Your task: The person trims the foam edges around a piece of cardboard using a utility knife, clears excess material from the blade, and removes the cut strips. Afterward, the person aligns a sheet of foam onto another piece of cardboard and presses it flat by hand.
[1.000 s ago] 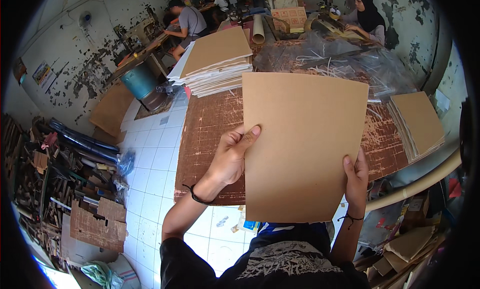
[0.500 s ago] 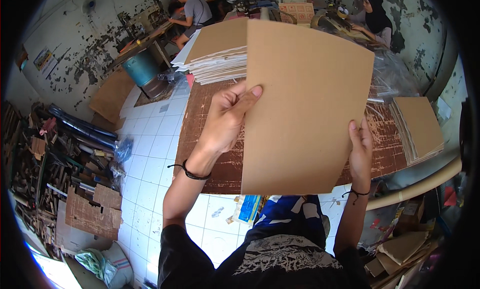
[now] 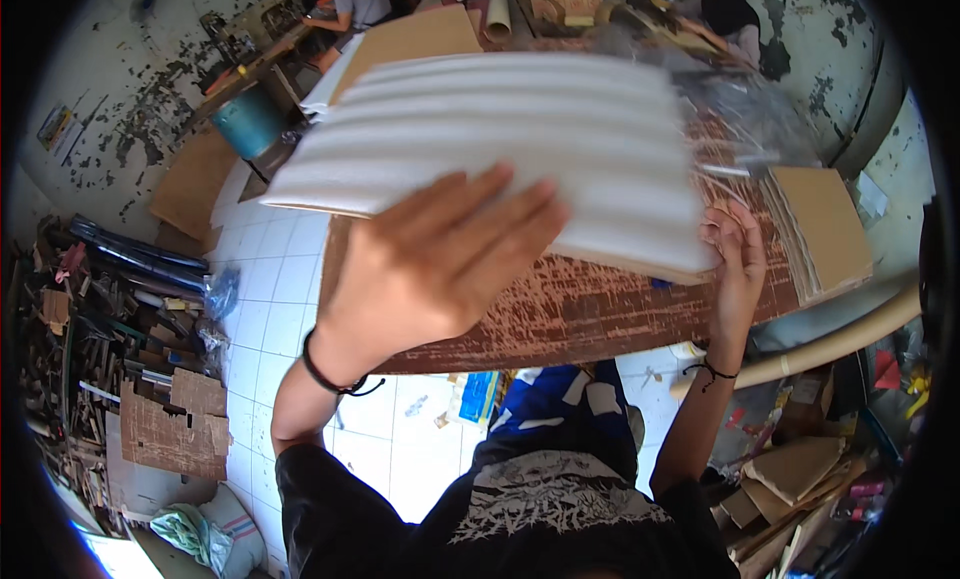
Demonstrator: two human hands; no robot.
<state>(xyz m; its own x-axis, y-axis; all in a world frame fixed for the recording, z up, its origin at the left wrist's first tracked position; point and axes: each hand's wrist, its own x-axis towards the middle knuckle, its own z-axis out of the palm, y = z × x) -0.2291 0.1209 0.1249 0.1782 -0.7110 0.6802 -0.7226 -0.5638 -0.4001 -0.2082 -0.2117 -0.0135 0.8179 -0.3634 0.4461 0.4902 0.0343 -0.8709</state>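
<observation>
A cardboard sheet with a white, ridged foam-like face (image 3: 500, 119) is held tilted above the worn brown table (image 3: 560, 299), white side up and smeared by motion. My right hand (image 3: 738, 244) pinches its near right corner between thumb and fingers. My left hand (image 3: 450, 249) is open and blurred, its fingers stretched out over the sheet's near edge; whether they touch it I cannot tell. Behind the sheet, partly hidden, rises a stack of brown cardboard sheets (image 3: 425, 37). On the table's right side lies a smaller cardboard stack (image 3: 825, 224).
Crumpled clear plastic (image 3: 760, 109) lies at the table's far right. A long cardboard tube (image 3: 800, 354) runs along the right edge. Scrap piles flank both sides, with a torn brown board (image 3: 175, 424) on the left. Two people work at the back, near a blue drum (image 3: 248, 124).
The sheet has turned from its brown face to its white face and now lies flatter, reaching further left. My left hand has let go of its edge and spread its fingers; my right still grips.
</observation>
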